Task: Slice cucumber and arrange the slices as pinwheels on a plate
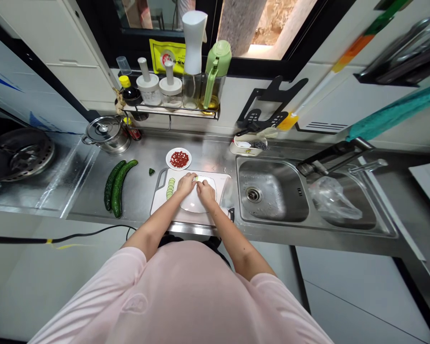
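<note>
A white plate (192, 202) rests on the pale cutting board (162, 198), under both hands. My left hand (187, 183) is closed over its far left part, with a bit of pale green cucumber slice (196, 178) at the fingertips. Close beside it, my right hand (205, 192) has its fingers pinched above the plate; what they hold is hidden. To the left on the board lies an overlapping row of cucumber slices (170, 188). A black knife handle (231, 214) sticks out at the board's right edge.
Two whole cucumbers (119, 187) and a cucumber end (151, 171) lie left of the board. Behind it stands a small plate (167, 162) of chopped red pieces. A lidded pot (109, 136) is at back left, the sink (272, 191) at right, a condiment rack (172, 111) above.
</note>
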`<state>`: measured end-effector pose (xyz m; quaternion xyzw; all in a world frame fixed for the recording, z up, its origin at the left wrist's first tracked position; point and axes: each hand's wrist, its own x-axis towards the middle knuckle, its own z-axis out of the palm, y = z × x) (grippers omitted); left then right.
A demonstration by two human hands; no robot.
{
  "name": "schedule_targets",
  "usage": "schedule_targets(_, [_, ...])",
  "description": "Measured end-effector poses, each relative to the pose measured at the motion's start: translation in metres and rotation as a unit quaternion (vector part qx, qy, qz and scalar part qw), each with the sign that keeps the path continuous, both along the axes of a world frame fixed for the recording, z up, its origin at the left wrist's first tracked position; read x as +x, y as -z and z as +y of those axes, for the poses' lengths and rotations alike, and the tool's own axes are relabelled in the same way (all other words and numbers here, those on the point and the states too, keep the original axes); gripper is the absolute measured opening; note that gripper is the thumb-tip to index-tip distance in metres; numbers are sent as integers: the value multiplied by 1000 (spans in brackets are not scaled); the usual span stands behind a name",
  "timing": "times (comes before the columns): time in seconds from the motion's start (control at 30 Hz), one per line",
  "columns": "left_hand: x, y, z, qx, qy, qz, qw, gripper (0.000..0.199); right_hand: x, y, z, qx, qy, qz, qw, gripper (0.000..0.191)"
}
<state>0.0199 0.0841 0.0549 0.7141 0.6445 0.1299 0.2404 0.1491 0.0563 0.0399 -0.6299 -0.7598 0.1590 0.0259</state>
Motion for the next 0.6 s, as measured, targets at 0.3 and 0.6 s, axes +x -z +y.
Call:
schedule_targets(0.3, [-1, 2, 2, 13, 5, -9, 1000, 30, -1, -1, 1, 1, 3, 8, 1000, 39])
schedule_targets(0.6, [-1, 3, 0, 16, 7, -3, 1000, 32, -1, -3, 1, -6, 5, 13, 1000, 39])
